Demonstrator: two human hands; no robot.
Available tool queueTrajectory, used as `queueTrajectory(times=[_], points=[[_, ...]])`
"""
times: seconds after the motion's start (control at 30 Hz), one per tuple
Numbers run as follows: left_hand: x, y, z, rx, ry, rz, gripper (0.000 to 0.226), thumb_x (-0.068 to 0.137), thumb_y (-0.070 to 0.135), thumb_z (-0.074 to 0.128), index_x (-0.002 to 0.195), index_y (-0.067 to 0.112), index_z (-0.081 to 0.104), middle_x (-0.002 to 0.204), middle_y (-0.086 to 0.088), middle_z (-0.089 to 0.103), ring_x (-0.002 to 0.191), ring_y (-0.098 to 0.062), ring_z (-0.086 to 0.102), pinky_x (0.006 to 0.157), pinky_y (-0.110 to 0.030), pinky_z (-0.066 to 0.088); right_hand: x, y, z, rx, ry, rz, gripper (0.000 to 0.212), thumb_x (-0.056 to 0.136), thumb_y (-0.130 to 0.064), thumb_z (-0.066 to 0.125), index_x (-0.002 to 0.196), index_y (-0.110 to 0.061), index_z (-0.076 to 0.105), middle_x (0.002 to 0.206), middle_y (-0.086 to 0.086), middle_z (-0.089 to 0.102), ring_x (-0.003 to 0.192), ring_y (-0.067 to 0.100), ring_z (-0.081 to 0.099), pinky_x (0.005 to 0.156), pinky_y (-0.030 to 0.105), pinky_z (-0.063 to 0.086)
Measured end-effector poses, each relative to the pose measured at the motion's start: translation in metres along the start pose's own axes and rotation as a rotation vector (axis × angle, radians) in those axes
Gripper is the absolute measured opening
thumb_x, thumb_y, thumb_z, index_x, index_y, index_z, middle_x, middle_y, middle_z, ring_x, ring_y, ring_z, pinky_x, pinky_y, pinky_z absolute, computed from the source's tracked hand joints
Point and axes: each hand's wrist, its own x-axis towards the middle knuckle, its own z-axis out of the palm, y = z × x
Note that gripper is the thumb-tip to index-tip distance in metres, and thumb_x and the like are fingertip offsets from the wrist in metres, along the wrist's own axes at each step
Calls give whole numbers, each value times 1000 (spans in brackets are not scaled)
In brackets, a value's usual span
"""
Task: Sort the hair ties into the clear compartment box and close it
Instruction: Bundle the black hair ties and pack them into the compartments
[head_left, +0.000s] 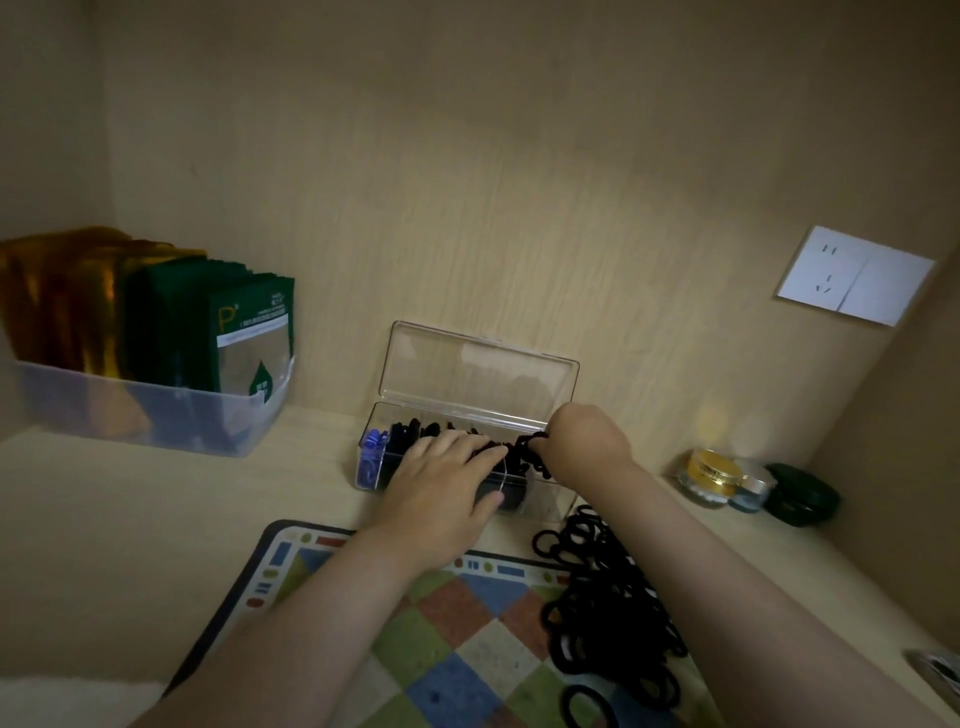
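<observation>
The clear compartment box (470, 374) stands against the back wall with its lid upright and open. Its leftmost compartment holds blue hair ties (371, 452); the others hold black ones. My left hand (447, 478) lies flat over the middle compartments, fingers spread on the black ties. My right hand (584, 441) hovers over the box's right end, pinching a bunch of black hair ties (530, 454). A loose pile of black hair ties (608, 603) lies on the checkered mat, under my right forearm.
A checkered mat (457, 639) covers the near surface. A translucent bin (156, 410) with gold and green sachets stands at the left. Small jars (711, 475) and a dark green case (802, 501) sit at the right. A wall socket (852, 275) is above them.
</observation>
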Motion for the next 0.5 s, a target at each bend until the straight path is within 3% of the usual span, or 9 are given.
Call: queueTrajectory(times=[0.17, 0.27, 0.33, 0.4, 0.5], points=[[-1, -2, 2, 8, -1, 1, 55, 101, 48, 39, 153, 33, 28, 158, 10, 30, 147, -12, 18, 119, -31, 6, -4, 1, 13, -209, -128, -159, 22, 96, -24, 54, 109, -10, 65, 113, 11, 62, 95, 23, 57, 69, 29, 41], [0, -3, 4, 8, 5, 8, 55, 101, 48, 39, 153, 33, 29, 158, 10, 31, 147, -13, 18, 119, -32, 7, -7, 4, 9, -141, -81, -142, 27, 96, -29, 54, 115, -16, 66, 119, 8, 63, 108, 23, 59, 80, 30, 48], [0, -4, 5, 8, 1, 7, 55, 101, 49, 40, 153, 34, 29, 158, 10, 31, 147, -13, 18, 119, -32, 7, -8, 6, 6, -27, 5, -66, 30, 95, -36, 58, 115, -16, 68, 113, 5, 68, 103, 24, 64, 82, 32, 51], [-1, -4, 5, 4, -3, 5, 55, 101, 49, 40, 153, 34, 29, 158, 10, 30, 147, -12, 18, 119, -32, 7, -8, 9, 5, 56, 45, 12, 26, 90, -38, 64, 102, -16, 73, 99, 3, 72, 92, 23, 67, 74, 29, 51], [-2, -3, 4, -9, -2, 5, 55, 101, 48, 41, 152, 34, 31, 158, 10, 30, 147, -12, 19, 119, -31, 7, -8, 10, 11, 97, -25, 37, 17, 86, -27, 65, 95, -23, 78, 97, 1, 72, 94, 22, 66, 75, 28, 54]])
